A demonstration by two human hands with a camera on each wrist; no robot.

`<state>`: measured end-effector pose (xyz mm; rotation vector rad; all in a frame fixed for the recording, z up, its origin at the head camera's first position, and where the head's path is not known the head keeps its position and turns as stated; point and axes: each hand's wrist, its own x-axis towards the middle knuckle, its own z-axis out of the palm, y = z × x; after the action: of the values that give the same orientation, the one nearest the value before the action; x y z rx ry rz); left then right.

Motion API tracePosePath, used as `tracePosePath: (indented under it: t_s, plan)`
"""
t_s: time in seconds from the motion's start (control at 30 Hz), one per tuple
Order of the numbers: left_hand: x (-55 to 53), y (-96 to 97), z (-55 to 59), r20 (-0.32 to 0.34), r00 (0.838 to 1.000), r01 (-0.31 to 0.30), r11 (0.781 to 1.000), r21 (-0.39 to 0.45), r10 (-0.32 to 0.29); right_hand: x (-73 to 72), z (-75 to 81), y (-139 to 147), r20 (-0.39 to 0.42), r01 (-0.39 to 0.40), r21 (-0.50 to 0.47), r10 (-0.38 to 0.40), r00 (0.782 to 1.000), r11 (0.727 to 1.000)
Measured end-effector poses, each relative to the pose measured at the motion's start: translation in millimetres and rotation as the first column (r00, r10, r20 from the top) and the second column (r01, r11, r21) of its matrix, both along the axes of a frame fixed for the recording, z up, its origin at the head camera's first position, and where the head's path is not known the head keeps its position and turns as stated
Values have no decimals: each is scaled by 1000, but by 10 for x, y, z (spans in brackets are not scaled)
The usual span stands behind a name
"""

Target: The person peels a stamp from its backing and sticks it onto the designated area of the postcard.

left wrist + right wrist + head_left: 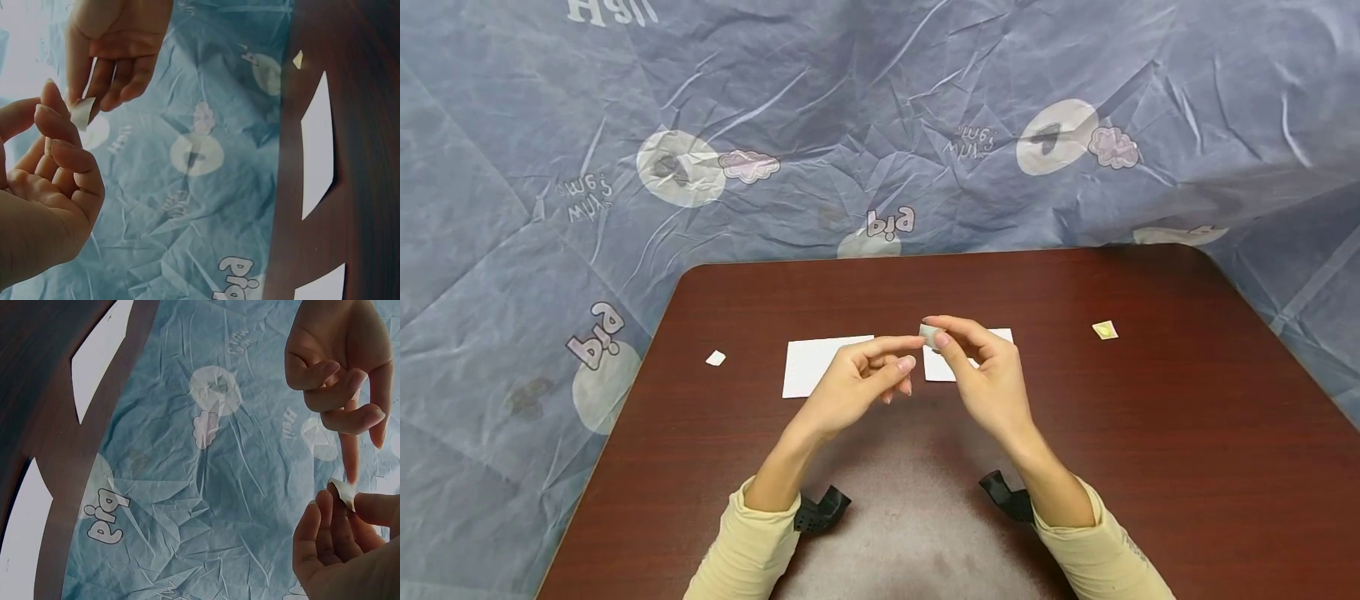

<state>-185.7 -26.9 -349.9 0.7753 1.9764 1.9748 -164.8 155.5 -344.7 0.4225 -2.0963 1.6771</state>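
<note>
In the head view my right hand [996,379] pinches a small pale square piece [928,334], thin like paper or a sticker, between thumb and fingers above the table. My left hand [853,379] points its straight index finger at the piece; the tip meets its edge or lies very near, I cannot tell which. The other left fingers are loosely bent and hold nothing. From the left wrist the pale piece [82,114] looks slightly curved. Seen from the right wrist, the same piece [344,495] sits at the right thumb tip, with the left index finger just above.
Two white sheets lie on the brown table [1150,417]: a left sheet [812,367] and a right sheet [938,367] partly behind the right hand. A small white square [716,358] lies farther left, a small yellowish square [1105,330] at right. Patterned blue cloth [850,125] hangs behind.
</note>
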Motion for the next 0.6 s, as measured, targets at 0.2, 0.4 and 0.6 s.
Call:
tracePosePath:
  t_s: [0.2,0.4,0.6]
  plan:
    - [1,6,-22,-17,1000,-8,1000,-15,8,18,-9,-13,4,0,31,0,1000,1000]
    - [9,33,-37,-17,999,-31,1000,0,31,30,-26,-25,-3,26,98,-26,1000,995]
    - [-8,74,-60,35,993,-114,990,81,112,23,-71,-67,-133,25,258,10,991,966]
